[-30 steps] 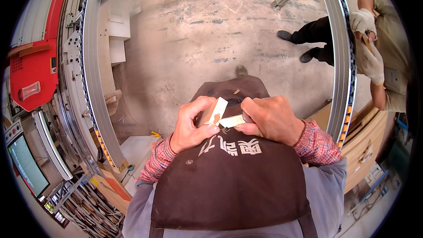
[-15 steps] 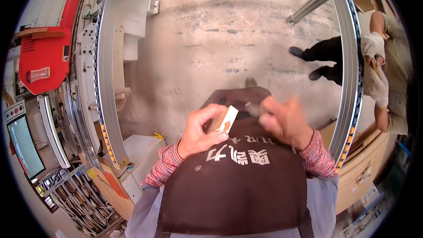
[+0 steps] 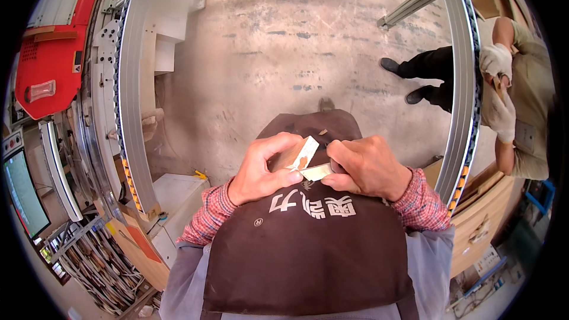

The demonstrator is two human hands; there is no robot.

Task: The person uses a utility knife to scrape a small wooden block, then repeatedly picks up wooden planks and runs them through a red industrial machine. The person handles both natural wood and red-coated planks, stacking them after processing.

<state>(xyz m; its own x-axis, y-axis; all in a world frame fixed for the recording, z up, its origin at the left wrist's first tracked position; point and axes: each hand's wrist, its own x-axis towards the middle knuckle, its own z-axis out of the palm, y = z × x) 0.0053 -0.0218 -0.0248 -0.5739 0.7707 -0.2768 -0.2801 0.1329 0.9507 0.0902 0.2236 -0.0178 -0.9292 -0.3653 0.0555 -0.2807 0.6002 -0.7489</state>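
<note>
My left hand is closed around a small wooden block with a pale edge and a brown patch near its end. Between the thumb and bent fingers of my right hand is a flat, pale, blade-like piece; its exact kind is unclear. Its tip meets the block's near end by my left thumb. Both hands are in front of a dark brown apron with white lettering. A small light chip shows on the dark cloth beyond the block.
Metal frame rails run along both sides. A red machine panel and a screen stand left, above a rack of strips. On the right, a person in white gloves handles something; another person's dark-clad legs show beyond.
My right hand has come down and left, bringing the pale flat piece against the block. My left hand still holds the block. The surroundings have shifted slightly left in the view.
</note>
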